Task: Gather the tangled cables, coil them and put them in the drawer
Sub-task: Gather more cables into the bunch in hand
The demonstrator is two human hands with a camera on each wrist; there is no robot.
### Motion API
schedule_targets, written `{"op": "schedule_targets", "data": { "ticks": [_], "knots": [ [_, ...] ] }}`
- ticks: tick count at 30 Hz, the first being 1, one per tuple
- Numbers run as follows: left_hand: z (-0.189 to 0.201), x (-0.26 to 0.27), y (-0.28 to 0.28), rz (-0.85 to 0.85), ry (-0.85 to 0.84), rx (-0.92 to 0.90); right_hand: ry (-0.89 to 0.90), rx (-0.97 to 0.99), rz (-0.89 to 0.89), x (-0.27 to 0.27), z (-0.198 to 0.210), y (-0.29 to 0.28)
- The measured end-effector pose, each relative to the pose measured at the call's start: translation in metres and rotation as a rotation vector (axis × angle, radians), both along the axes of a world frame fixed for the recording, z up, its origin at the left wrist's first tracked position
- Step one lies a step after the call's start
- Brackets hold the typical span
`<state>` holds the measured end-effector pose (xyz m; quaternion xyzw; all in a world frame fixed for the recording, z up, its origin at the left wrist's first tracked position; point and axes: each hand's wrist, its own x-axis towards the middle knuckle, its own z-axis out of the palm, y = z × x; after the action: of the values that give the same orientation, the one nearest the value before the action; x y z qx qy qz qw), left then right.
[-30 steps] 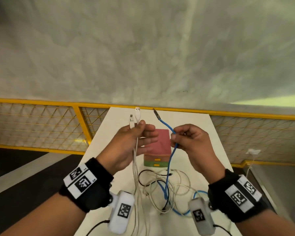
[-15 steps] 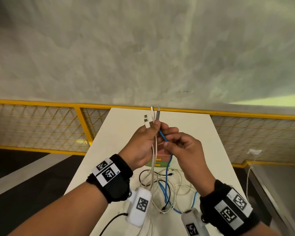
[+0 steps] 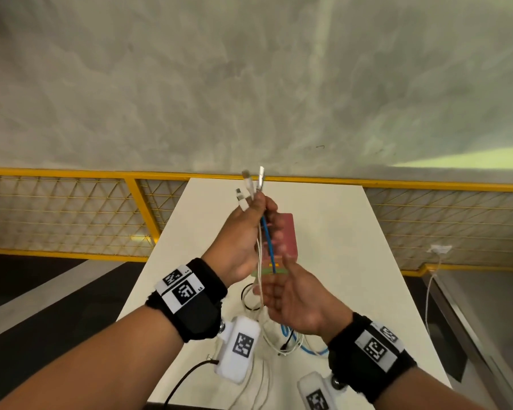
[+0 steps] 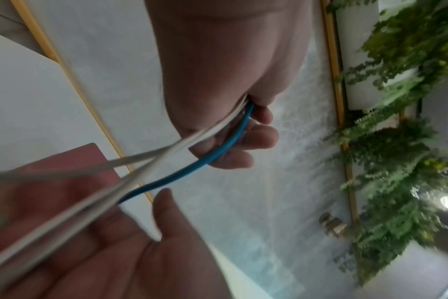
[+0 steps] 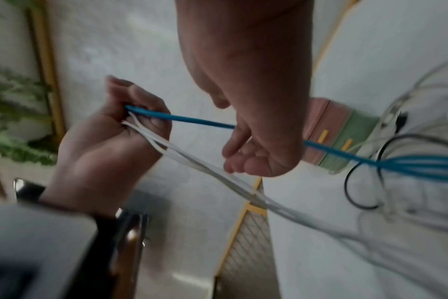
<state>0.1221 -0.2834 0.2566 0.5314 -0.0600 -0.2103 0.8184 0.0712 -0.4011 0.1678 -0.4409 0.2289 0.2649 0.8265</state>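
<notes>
My left hand (image 3: pixel 255 220) is raised over the table and pinches the ends of the blue cable (image 3: pixel 268 247) and the white cables (image 3: pixel 259 255), plugs sticking up. The left wrist view shows its fingers (image 4: pixel 243 141) curled round the strands. Below it, my right hand (image 3: pixel 290 294) is open, palm toward the hanging strands, which run across it (image 4: pixel 115 252). The rest of the cables lie tangled (image 3: pixel 290 341) on the table with a black cable (image 3: pixel 245 294). A small pink and green drawer box (image 3: pixel 289 232) stands behind the hands, its drawers closed (image 5: pixel 340 129).
The white table (image 3: pixel 338 232) is narrow, with floor dropping away on both sides. A yellow mesh railing (image 3: pixel 71 173) runs behind its far edge. At the right a white lead (image 3: pixel 427 291) hangs from a wall socket (image 3: pixel 440 248).
The right hand passed the blue cable's end to the left hand, let go and slid down the strands. The left hand, now with all the ends, rose a little.
</notes>
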Motion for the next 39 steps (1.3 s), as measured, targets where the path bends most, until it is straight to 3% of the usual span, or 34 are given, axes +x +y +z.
{"op": "schedule_targets", "data": {
  "ticks": [3,8,12,15,18,20,24,28,32,36,38,39],
  "knots": [
    [-0.029,-0.02,0.005,-0.109,-0.002,0.214,-0.044,0.206,-0.21,0.02,0.011,-0.005],
    [-0.101,-0.061,0.059,-0.258,0.255,0.421,-0.005,0.061,-0.323,0.053,0.025,-0.037],
    [-0.124,-0.077,0.118,-0.369,0.353,0.647,-0.003,0.1,-0.467,0.056,0.021,-0.059],
    [-0.115,-0.063,0.133,-0.157,0.249,0.738,-0.034,0.077,-0.397,0.047,0.007,-0.05],
    [-0.088,-0.039,0.105,0.198,0.056,0.548,-0.081,0.032,-0.25,0.034,0.006,-0.026],
    [-0.064,-0.026,0.068,0.258,-0.1,0.44,-0.128,0.015,-0.18,0.031,0.008,-0.011],
    [-0.049,-0.018,0.008,0.135,-0.306,0.458,-0.199,0.173,-0.164,0.028,0.021,0.005],
    [-0.05,-0.02,0.005,0.049,-0.226,0.403,-0.169,0.161,-0.143,0.033,0.025,-0.01],
    [-0.069,-0.039,0.047,-0.262,-0.179,0.513,-0.009,0.135,-0.223,0.044,0.022,-0.029],
    [-0.101,-0.058,0.123,-0.753,-0.137,0.738,0.024,0.087,-0.341,0.048,0.014,-0.055],
    [-0.11,-0.063,0.148,-0.809,-0.168,0.864,0.021,0.048,-0.352,0.047,0.009,-0.058],
    [-0.112,-0.062,0.154,-0.715,-0.175,0.897,0.017,0.034,-0.345,0.047,0.008,-0.057]
  ]
}}
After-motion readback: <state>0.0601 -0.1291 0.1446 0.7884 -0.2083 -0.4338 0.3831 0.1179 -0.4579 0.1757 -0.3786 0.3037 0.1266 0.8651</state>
